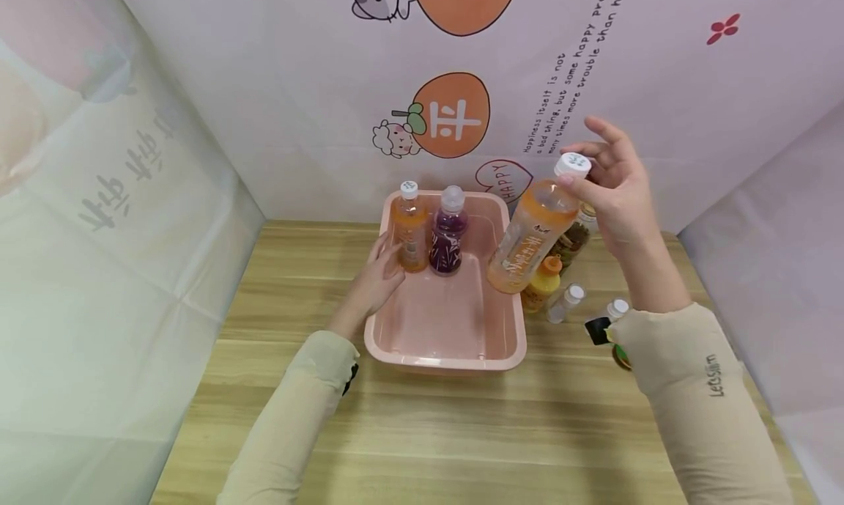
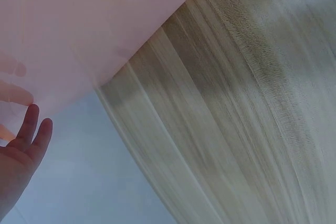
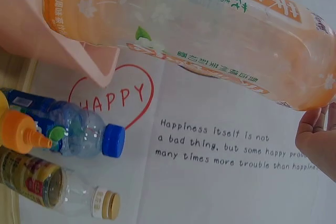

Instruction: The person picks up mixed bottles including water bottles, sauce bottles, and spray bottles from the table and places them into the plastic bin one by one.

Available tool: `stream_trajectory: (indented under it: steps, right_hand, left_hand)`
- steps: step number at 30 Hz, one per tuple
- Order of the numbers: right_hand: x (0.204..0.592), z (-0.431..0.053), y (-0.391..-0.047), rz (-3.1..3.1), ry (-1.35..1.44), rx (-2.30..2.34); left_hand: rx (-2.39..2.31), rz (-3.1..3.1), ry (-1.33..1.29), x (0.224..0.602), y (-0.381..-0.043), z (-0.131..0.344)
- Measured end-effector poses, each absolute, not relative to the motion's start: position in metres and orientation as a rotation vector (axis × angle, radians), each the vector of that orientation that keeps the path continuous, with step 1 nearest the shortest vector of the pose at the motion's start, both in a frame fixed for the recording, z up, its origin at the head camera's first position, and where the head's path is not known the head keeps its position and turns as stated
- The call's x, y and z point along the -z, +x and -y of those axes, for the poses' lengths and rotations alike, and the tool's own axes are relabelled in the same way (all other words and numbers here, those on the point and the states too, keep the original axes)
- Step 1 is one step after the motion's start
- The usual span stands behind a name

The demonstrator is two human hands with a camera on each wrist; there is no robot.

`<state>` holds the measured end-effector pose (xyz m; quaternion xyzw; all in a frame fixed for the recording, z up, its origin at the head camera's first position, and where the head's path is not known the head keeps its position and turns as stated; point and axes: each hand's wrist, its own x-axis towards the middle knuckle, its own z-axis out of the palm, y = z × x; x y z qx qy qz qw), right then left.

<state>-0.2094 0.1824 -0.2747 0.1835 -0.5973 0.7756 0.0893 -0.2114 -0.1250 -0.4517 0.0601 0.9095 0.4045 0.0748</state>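
Observation:
My right hand (image 1: 616, 190) pinches a clear and orange plastic tea bottle (image 1: 527, 241) at its white-capped neck. The bottle hangs tilted over the right rim of a pink plastic basin (image 1: 435, 362), and in the right wrist view its orange label (image 3: 199, 30) fills the upper part. At the basin's left rim my left hand (image 1: 376, 285) rests with loosely extended fingers; the left wrist view shows the hand (image 2: 21, 156) only in part, beside the pink wall. Inside the basin stand another orange tea bottle (image 1: 410, 234) and a purple drink bottle (image 1: 448, 237).
Right of the basin are a yellow bottle (image 1: 541, 285) with an orange nozzle, a small clear bottle (image 1: 565, 303), a blue-capped bottle (image 3: 68, 127) and a gold-capped bottle (image 3: 52, 182). Another white-capped bottle (image 1: 617, 308) sits by the right sleeve. Printed cloth (image 1: 316, 124) hangs behind the wooden table (image 1: 435, 439).

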Motion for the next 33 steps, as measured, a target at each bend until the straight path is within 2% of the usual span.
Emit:
stream_trajectory:
  steps: [19, 33]
  right_hand:
    - [0.278, -0.148, -0.214, 2.001, 0.572, -2.248]
    - [0.297, -0.124, -0.229, 2.269, 0.549, -2.120]
  left_hand:
    - [-1.222, -2.730, 0.179, 0.452, -0.212, 0.124]
    - [-1.191, -2.743, 0.197, 0.451, -0.212, 0.124]
